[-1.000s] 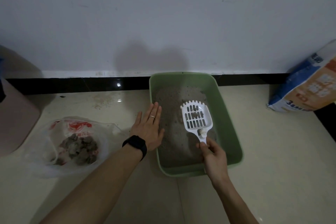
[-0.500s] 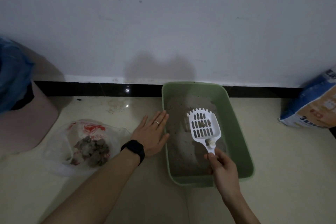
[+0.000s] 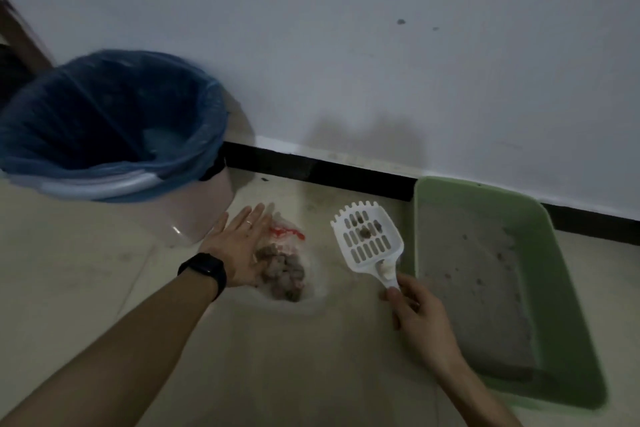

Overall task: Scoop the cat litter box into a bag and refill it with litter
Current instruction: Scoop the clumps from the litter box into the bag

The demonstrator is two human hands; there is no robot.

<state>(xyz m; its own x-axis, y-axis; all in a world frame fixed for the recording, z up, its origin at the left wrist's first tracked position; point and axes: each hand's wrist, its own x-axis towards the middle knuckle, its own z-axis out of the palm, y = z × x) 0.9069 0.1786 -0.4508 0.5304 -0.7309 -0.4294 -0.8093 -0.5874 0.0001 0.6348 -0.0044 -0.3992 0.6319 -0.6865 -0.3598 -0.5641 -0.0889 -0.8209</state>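
Right hand has its grip clamped on the scoop, left hand spread flat at the bag, so I'd keep the scoop level until it's over the opening, then tip.

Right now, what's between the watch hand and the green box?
In the head view, the plastic bag of clumps lies by the left hand, then the white scoop, held by the right hand, before the green litter box.

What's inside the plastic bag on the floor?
Grey-brown litter clumps lie piled in the plastic bag. The left hand covers the bag's left side, so anything there is hidden.
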